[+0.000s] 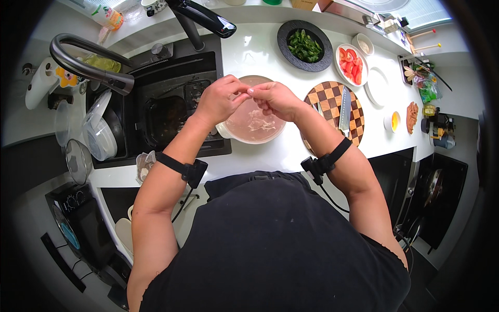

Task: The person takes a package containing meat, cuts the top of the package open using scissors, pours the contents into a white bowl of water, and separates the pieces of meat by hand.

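My left hand [221,97] and my right hand [277,99] meet at the fingertips above a cream-rimmed bowl [223,132]. Thumbs and forefingers are pinched together; whether something small lies between them is too hard to make out. Cloudy pinkish water [241,124] fills the bowl, and pale stringy pieces [262,121] float in it. Both hands partly hide the bowl's far side. To the right of my right hand is a round checkered wooden cutting board [356,117], with a kitchen knife [345,109] lying on it. My right forearm covers part of the board.
Left of the bowl is a black sink [227,144] with a dark faucet [93,43]. At the back stand a black plate [286,58] of green leaves and a white plate [364,76] of tomato pieces. Rightward are an empty-looking white plate [377,87] and a small yolk-filled bowl [388,124].
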A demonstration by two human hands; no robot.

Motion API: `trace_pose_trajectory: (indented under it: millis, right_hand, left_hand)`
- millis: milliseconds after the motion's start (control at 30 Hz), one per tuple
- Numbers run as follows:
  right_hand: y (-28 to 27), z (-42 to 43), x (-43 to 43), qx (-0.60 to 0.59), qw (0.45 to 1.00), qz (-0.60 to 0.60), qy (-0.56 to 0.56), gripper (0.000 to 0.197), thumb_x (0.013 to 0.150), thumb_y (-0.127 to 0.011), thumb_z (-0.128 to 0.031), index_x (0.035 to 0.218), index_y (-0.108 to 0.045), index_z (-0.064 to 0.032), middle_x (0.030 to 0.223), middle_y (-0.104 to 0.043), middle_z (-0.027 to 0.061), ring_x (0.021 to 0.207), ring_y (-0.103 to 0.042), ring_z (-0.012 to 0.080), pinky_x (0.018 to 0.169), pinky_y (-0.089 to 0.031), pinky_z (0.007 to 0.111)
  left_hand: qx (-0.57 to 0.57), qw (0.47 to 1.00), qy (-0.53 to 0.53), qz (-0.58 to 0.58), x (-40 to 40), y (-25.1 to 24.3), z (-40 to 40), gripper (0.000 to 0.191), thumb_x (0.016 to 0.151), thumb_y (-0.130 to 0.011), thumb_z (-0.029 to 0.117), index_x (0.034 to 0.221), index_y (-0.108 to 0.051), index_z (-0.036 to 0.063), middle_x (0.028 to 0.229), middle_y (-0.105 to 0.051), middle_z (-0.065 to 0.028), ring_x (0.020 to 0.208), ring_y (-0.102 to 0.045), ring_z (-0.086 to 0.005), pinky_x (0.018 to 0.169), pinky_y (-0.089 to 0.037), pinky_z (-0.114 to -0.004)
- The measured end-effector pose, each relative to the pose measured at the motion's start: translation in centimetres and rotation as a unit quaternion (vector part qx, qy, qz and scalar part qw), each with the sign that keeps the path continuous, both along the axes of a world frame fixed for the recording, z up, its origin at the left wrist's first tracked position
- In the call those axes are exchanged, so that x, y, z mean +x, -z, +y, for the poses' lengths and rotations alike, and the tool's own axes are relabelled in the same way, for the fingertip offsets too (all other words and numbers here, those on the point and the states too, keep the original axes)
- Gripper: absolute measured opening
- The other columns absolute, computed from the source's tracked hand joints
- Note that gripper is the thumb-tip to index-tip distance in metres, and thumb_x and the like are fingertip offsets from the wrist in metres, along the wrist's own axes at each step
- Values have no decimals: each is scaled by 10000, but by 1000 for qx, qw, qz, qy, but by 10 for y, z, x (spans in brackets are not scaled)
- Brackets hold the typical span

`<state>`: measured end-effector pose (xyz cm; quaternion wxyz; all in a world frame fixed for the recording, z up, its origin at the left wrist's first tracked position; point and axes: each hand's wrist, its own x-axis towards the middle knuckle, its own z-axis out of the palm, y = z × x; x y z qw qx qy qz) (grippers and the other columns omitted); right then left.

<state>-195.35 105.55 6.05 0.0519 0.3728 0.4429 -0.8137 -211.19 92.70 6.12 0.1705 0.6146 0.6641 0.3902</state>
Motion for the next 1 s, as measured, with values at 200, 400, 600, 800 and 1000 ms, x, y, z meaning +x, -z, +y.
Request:
trace_pose_trajectory:
  millis: [200,400,600,800,1000]
  right_hand:
    - [12,2,14,95,995,-25,-15,228,940,-625,-204,1024,-706,-8,737,-587,13,634,-523,107,567,-430,258]
    - [30,-18,31,581,782,-113,-193,233,820,-623,-125,1035,-705,-92,978,-651,92,909,-638,313,824,-529,415]
    - [56,-25,43,690,665,-60,-278,230,786,-619,-130,1010,-650,-94,1060,-544,91,1009,-562,282,799,-533,390]
    - [55,-21,35,642,739,-36,-201,114,821,-650,-147,884,-687,-60,971,-584,96,899,-611,271,762,-530,386]
    - [49,-4,32,311,947,-39,-63,226,915,-675,-262,900,-674,-36,838,-627,47,705,-609,164,665,-502,308]
  left_hand:
    - [46,992,-117,27,-23,13,-5,134,831,-744,176,859,-707,51,790,-633,-84,654,-609,-236,596,-489,-331]
    - [-210,926,-295,104,-97,85,-38,269,888,-667,317,854,-689,51,836,-685,-170,856,-657,-374,727,-510,-461]
    - [-274,912,-292,92,-95,57,-27,266,879,-678,314,879,-700,49,816,-695,-153,817,-664,-357,723,-517,-438]
    - [-160,973,-166,1,-56,28,-21,210,878,-672,260,925,-689,56,881,-685,-121,784,-655,-298,701,-519,-381]
    - [-174,979,14,-107,1,20,-10,292,851,-703,101,1138,-669,57,903,-671,-85,772,-636,-174,728,-519,-286]
